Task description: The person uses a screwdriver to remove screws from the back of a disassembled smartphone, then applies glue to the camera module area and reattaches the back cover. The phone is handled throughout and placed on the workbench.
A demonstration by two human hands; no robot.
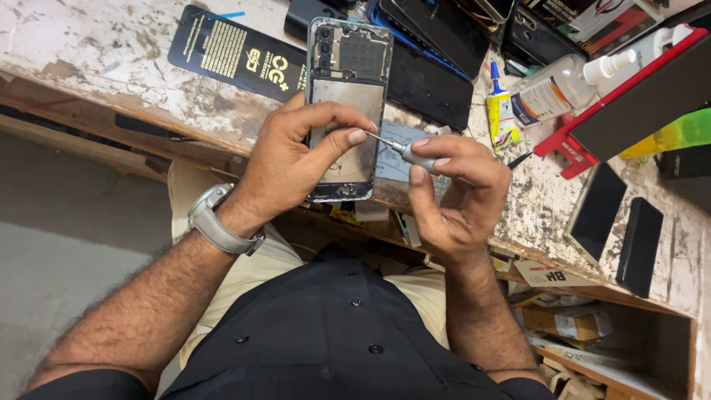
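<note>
**Opened phone held over the bench edge, screwdriver at its side**

The left hand [285, 167] was clasped around an opened phone [346, 96], its back cover off so that the metal shield and the camera block at the top showed. The palm sat behind the phone's left edge, and the thumb and forefinger curled over the front at about mid-height. The phone stood nearly upright in the view, its lower end hanging just past the front edge of the workbench [104, 52], at about twelve o'clock from the person's chest.

The right hand [455, 192] gripped a small screwdriver [404, 150] between thumb and fingers. Its thin shaft pointed toward ten o'clock, and the tip met the phone's right side just beside the left forefinger's nail.

A grey wristwatch [215, 222] sat on the left wrist. On the worn, paint-flecked bench, a black printed card [233, 52] lay at nine o'clock from the phone. Several dark phones [433, 30] lay at two o'clock. Further right were a small yellow glue tube [501, 111] with a blue cap and a clear pump bottle [563, 85] lying on its side. A red stand [570, 148] was near them, and two black slabs [618, 222] lay at four o'clock.
</note>
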